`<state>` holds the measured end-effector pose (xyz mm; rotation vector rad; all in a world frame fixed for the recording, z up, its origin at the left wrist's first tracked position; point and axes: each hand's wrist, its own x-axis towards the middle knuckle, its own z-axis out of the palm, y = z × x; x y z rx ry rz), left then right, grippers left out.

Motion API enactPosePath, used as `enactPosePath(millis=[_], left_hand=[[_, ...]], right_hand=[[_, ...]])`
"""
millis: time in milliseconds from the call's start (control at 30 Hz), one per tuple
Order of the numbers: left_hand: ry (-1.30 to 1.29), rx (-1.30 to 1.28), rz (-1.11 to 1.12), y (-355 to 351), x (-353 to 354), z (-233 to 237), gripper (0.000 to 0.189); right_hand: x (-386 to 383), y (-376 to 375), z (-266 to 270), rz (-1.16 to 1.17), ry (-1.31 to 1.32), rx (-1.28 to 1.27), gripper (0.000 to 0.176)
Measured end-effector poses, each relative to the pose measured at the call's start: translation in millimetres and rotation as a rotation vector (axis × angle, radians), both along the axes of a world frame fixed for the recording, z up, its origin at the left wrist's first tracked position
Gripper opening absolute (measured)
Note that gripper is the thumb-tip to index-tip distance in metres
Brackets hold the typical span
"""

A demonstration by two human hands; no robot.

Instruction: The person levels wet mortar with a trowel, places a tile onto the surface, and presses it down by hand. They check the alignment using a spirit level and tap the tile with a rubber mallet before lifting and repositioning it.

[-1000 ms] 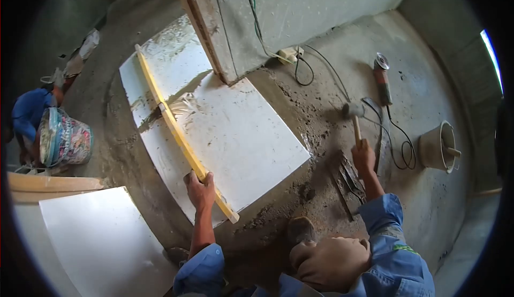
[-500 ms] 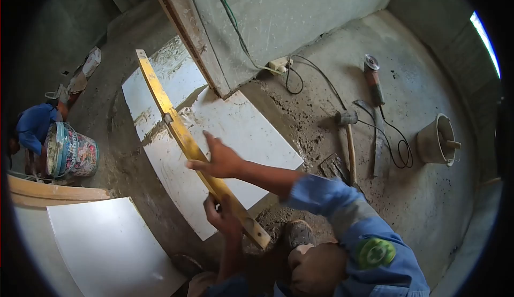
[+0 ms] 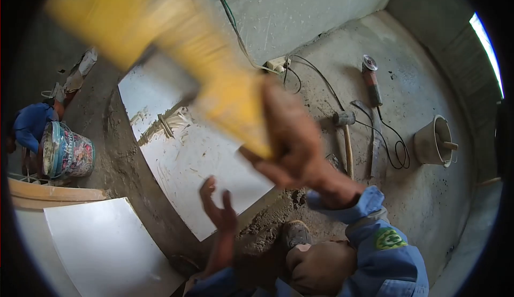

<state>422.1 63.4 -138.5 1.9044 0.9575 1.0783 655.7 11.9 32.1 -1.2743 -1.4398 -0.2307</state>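
My right hand (image 3: 292, 142) grips a yellow spirit level (image 3: 225, 83), which is raised close to the camera and blurred by motion. Below it, my left hand (image 3: 219, 206) is empty, with thumb and fingers apart, above the near edge of a large white tile (image 3: 182, 184). That tile lies on the floor and has wet smears of mortar on its surface. Another white tile (image 3: 152, 85) lies beyond it, partly hidden by the level. Between the two tiles runs a band of mortar (image 3: 166, 123).
To the right lie a mallet (image 3: 344, 119), an angle grinder (image 3: 370, 80) with its cord and a bucket (image 3: 431, 142). A loose white tile (image 3: 107, 243) is at lower left. A bent-over person (image 3: 32, 123) is beside a printed bucket (image 3: 72, 152). A socket box (image 3: 277, 65) sits by the wall.
The spirit level has left the tiles and come up toward the camera in my right hand. My left hand has let go of it and opened.
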Motion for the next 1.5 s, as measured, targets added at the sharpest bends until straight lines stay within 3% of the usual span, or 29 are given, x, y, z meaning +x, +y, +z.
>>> enactPosePath(millis=[133,233,300,400,467,500,600,733,900,1067,1133,1200,1267,1300,1333,1367,1400,1433,1500], left_hand=[[0.017,-0.254,0.214,69.7,-53.9,-27.0,0.042],[0.075,-0.33,0.224,100.4,-94.6,-42.8,0.045],[0.058,-0.335,0.215,114.1,-111.9,-43.1,0.047],[0.118,-0.312,0.183,121.3,-124.9,-9.6,0.05],[0.586,-0.037,0.208,122.5,-130.0,25.4,0.053],[0.653,-0.013,0.252,121.2,-131.5,41.1,0.055],[0.791,-0.027,0.283,134.7,-161.4,58.4,0.056],[0.948,0.016,0.165,132.2,-197.3,73.7,0.056],[1.094,0.033,0.038,103.6,-229.4,101.0,0.058],[1.265,-0.114,-0.044,59.5,-245.5,122.8,0.057],[1.421,-0.251,-0.214,45.3,-253.0,124.4,0.058],[1.413,-0.231,-0.258,32.0,-248.9,118.1,0.06],[1.312,-0.369,-0.238,25.2,-245.7,99.7,0.06],[1.202,-0.391,-0.22,23.8,-246.4,83.7,0.061],[1.191,-0.385,-0.226,22.0,-247.1,64.9,0.061],[1.063,-0.429,-0.155,19.9,-247.5,43.9,0.059],[0.927,-0.471,-0.073,16.6,-245.5,24.1,0.057],[0.904,-0.467,-0.045,10.9,-240.3,8.5,0.057],[0.595,-0.567,0.149,0.2,-226.8,-14.3,0.05]], right_hand=[[69.6,-30.8,-20.0,-0.563,-0.221,0.243,0.097],[118.9,-40.3,-59.7,-0.699,-0.056,0.257,0.104],[145.8,-45.4,-74.5,-0.772,0.004,0.245,0.097],[169.9,-50.3,-86.0,-0.821,-0.055,0.12,0.095],[184.4,-42.3,-85.9,-0.771,0.007,0.096,0.094],[189.6,-36.4,-87.5,-0.779,0.035,0.084,0.092],[196.3,-20.8,-96.2,-0.743,0.107,0.084,0.09],[200.8,-7.2,-101.5,-0.707,-0.06,0.123,0.089],[197.3,-5.8,-108.5,-0.605,0.145,0.027,0.076],[176.1,-20.1,-99.9,-0.593,0.164,-0.06,0.073],[161.7,-26.5,-103.9,-0.963,-0.014,0.184,0.065],[135.3,-44.8,-108.7,-0.848,-0.134,0.26,0.039],[79.8,-50.7,-125.4,-0.491,0.202,-0.005,0.017],[66.9,-55.4,-152.7,-0.436,0.183,-0.234,0.015],[47.8,-63.4,-168.2,-0.413,0.269,-0.558,0.014],[38.9,-71.4,-208.6,-0.371,0.207,-0.558,0.016],[27.3,-78.4,-214.7,-0.42,0.293,-0.788,0.019],[20.2,-87.6,-229.5,-0.476,0.243,-0.831,0.021],[13.7,-96.5,-233.0,-0.503,0.306,-1.008,0.022]])
